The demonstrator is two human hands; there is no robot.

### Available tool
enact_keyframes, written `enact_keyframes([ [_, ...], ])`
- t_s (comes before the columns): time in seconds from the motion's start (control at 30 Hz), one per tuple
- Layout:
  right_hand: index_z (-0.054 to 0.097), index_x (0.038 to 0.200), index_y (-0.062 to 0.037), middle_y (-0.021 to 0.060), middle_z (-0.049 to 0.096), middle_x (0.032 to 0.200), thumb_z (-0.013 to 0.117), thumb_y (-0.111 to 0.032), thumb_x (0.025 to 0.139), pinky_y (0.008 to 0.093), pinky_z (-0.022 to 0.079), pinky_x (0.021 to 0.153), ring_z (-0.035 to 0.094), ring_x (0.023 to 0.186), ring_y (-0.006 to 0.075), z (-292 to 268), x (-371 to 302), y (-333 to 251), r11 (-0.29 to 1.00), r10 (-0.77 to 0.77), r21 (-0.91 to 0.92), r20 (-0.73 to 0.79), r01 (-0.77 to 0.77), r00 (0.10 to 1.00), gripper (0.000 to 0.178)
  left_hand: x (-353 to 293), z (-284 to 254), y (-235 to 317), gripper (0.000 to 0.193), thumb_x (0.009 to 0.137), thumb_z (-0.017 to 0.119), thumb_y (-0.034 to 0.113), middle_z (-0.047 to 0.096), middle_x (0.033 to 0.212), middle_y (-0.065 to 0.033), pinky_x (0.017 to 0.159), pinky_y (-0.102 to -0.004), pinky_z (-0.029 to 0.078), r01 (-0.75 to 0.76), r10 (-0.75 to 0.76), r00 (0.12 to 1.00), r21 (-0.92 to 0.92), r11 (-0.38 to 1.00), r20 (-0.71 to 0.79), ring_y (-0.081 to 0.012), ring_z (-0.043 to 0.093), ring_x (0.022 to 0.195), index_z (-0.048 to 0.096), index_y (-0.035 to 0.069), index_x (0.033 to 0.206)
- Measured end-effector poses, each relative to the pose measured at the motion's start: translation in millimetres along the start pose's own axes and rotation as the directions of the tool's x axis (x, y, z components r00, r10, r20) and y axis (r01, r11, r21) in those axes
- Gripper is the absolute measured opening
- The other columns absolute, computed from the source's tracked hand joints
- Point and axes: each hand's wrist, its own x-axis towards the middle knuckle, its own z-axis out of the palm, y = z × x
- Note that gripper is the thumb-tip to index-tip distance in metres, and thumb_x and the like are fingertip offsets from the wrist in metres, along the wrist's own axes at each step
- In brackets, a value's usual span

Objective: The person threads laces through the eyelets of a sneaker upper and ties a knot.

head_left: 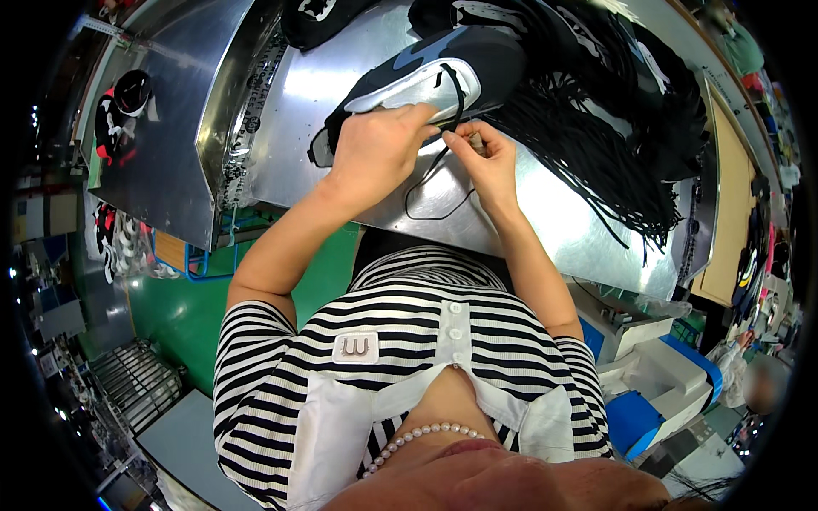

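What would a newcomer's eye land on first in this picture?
Probably the thick bundle of black laces spilling over the right side of the shiny metal table. Left of it, the left hand and right hand meet at a thin black lace on a dark shoe upper. A striped shirt fills the lower middle.
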Motion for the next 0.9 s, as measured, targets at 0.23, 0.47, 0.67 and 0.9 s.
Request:
enact_keyframes([
  [0.23,0.061,0.082,-0.0015,-0.0005,0.048,0.065,0.072,-0.014,0.086,0.0255,0.036,0.054,0.042,0.06,0.008,-40,-49,-11,0.891,0.13,-0.451,0.352,0.046,0.927,0.017,18,-36,-19,0.018,0.086,0.067,0.012,0.07,0.079,-0.0112,0.059,-0.0365,0.052,0.074,-0.074,0.995,-0.006,0.997,-0.064,-0.0293,0.068,0.069,0.067,0.011,0.105],
  [0.47,0.064,0.088,-0.0009,0.0049,0.057,0.076,0.073,-0.008,0.083,0.0259,0.04,0.058,0.051,0.065,0.013,-122,-136,-23,0.77,0.243,-0.634,0.399,0.075,0.884,0.012,41,-73,-23,0.025,0.094,0.064,0.01,0.068,0.09,-0.0019,0.071,-0.0209,0.049,0.135,-0.157,0.986,-0.267,0.954,-0.061,-0.0059,0.062,0.081,0.064,0.007,0.119],
  [0.67,0.067,0.093,0.0003,0.002,0.065,0.078,0.067,-0.007,0.089,0.0183,0.041,0.058,0.056,0.068,0.0079,-111,-129,-29,0.865,0.243,-0.454,0.006,-0.214,0.97,0.009,12,13,-23,0.024,0.089,0.063,0.018,0.07,0.084,-0.0109,0.065,-0.0431,0.051,-0.019,0.008,0.87,0.017,1.0,0.493,-0.032,0.067,0.074,0.063,0.018,0.113],
  [0.9,0.068,0.097,0.0005,0.0043,0.069,0.087,0.07,-0.008,0.088,0.0221,0.047,0.068,0.059,0.074,0.0087,-55,-35,-14,0.994,-0.074,-0.083,-0.016,0.072,0.997,0.013,-2,28,-8,0.024,0.09,0.063,0.021,0.067,0.094,-0.0075,0.07,-0.0389,0.051,-0.155,0.055,0.848,0.147,0.977,0.528,-0.0303,0.065,0.083,0.065,0.01,0.111],
])
